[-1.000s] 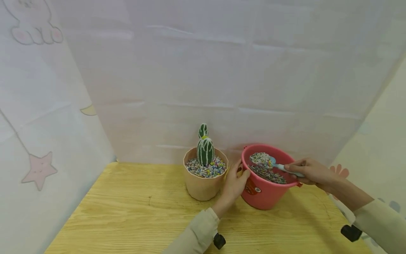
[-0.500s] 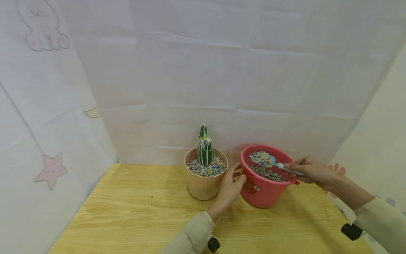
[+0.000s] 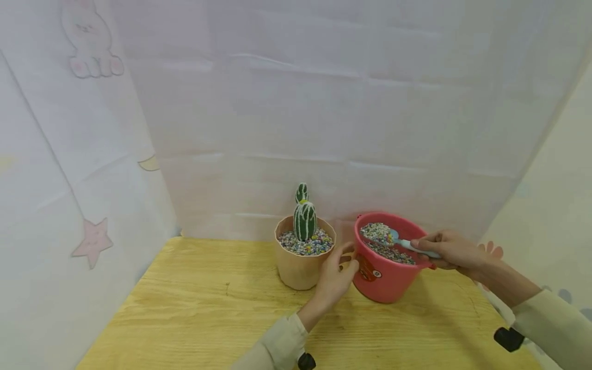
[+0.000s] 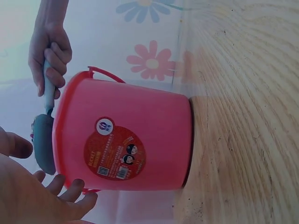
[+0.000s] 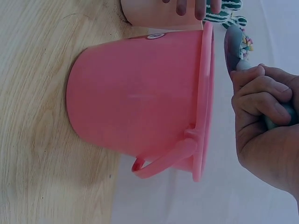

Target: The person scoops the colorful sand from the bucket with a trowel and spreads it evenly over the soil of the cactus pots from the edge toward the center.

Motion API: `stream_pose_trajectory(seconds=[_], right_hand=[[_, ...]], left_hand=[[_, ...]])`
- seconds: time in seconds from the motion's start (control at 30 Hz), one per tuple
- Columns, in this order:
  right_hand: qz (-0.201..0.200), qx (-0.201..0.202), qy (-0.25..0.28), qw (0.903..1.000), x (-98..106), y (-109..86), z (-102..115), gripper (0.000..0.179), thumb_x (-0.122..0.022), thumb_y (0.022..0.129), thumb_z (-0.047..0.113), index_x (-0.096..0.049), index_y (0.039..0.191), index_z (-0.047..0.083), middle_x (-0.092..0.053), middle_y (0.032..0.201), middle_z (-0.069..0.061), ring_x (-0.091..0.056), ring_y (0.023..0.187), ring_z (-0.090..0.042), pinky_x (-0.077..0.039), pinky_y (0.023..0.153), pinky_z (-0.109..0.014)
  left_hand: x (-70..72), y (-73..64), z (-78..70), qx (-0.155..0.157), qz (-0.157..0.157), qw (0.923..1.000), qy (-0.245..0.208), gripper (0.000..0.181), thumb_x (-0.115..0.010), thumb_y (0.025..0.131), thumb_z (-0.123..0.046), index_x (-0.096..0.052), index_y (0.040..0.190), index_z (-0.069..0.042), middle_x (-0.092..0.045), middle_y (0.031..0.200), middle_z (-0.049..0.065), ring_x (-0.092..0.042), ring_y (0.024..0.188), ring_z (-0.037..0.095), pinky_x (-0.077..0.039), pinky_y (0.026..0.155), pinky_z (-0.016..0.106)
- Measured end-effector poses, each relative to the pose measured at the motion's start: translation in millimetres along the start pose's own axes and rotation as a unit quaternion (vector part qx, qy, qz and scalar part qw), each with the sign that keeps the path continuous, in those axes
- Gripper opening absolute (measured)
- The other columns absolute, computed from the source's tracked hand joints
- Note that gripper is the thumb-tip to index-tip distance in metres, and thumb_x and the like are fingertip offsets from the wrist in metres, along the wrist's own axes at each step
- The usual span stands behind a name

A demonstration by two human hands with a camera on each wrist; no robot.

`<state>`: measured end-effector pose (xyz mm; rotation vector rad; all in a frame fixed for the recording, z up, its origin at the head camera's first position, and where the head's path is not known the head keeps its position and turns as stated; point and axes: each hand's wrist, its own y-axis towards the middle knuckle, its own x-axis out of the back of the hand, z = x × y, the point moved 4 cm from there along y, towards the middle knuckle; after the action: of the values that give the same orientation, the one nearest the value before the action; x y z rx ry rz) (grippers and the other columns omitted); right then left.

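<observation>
My right hand (image 3: 448,251) grips the pale handle of a small blue shovel (image 3: 407,244). Its blade carries a heap of multicoloured pebbles (image 3: 376,233) over the mouth of a pink bucket (image 3: 386,285). More pebbles (image 3: 390,253) lie inside the bucket. My left hand (image 3: 334,277) is beside the bucket's left rim, fingers spread and loosely bent, holding nothing; in the left wrist view its fingertips (image 4: 74,189) come near the rim, and whether they touch cannot be told. Left of that hand stands a beige pot (image 3: 298,272) filled with pebbles, with a green-and-white knitted cactus (image 3: 305,222) upright in it.
Both containers stand on a light wooden table (image 3: 208,308), near its back edge. A white wall covering (image 3: 277,103) with printed figures rises behind and at the sides. The bucket's handle (image 5: 168,158) hangs down on its right side.
My left hand has drawn slightly left, off the bucket's rim. The loaded shovel stays over the bucket in my right hand, with little movement. The head view has shifted a little.
</observation>
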<state>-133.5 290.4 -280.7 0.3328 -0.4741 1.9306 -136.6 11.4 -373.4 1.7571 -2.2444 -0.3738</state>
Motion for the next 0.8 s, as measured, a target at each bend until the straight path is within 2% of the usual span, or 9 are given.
stream_pose_trajectory(seconds=[0.2,0.4,0.47,0.63,0.8], right_hand=[[0.01,0.002,0.002,0.9999,-10,6.4,3,0.046,-0.056,0.107,0.032,-0.069,0.095,-0.01,-0.038,0.053,-0.001,-0.025,0.043,-0.014,-0.025,0.04,-0.033],[0.007,-0.003,-0.011,0.9999,-18,13.7,4,0.048,-0.056,0.106,0.036,-0.068,0.093,-0.008,-0.04,0.053,-0.003,-0.025,0.043,-0.014,-0.024,0.04,-0.033],[0.011,-0.003,-0.012,0.9999,-22,16.0,5,0.049,-0.056,0.106,0.037,-0.066,0.091,-0.009,-0.038,0.053,-0.003,-0.025,0.043,-0.014,-0.022,0.04,-0.033],[0.014,-0.008,0.0,0.9999,-30,22.5,12,0.047,-0.058,0.105,0.037,-0.066,0.099,-0.009,-0.037,0.053,0.0,-0.025,0.042,-0.012,-0.023,0.04,-0.029],[0.019,0.0,-0.013,0.9997,-40,29.8,22,0.049,-0.058,0.105,0.037,-0.064,0.094,-0.011,-0.037,0.055,-0.002,-0.026,0.043,-0.013,-0.028,0.041,-0.031]], left_hand=[[8.3,-10.4,-11.6,-0.005,0.009,0.9998,0.016,0.041,-0.059,0.099,-0.019,-0.061,0.139,-0.017,-0.063,0.133,0.005,-0.061,0.116,0.031,-0.048,0.095,0.053],[22.1,-18.0,-21.1,-0.007,-0.003,0.9998,0.017,0.041,-0.058,0.099,-0.017,-0.059,0.14,-0.016,-0.061,0.134,0.0,-0.06,0.116,0.024,-0.048,0.095,0.043],[28.3,-19.9,-26.9,-0.017,-0.011,0.9997,0.011,0.04,-0.057,0.099,-0.011,-0.058,0.14,-0.011,-0.06,0.134,0.005,-0.059,0.116,0.029,-0.048,0.095,0.043],[47.1,-17.7,-36.5,-0.046,-0.034,0.9983,0.001,0.039,-0.056,0.099,-0.003,-0.057,0.138,-0.003,-0.057,0.135,0.013,-0.057,0.117,0.037,-0.049,0.094,0.043],[71.8,-13.1,-43.4,-0.08,-0.086,0.9915,0.056,0.038,-0.057,0.098,-0.003,-0.061,0.135,-0.006,-0.059,0.133,0.012,-0.061,0.114,0.037,-0.053,0.09,0.04]])
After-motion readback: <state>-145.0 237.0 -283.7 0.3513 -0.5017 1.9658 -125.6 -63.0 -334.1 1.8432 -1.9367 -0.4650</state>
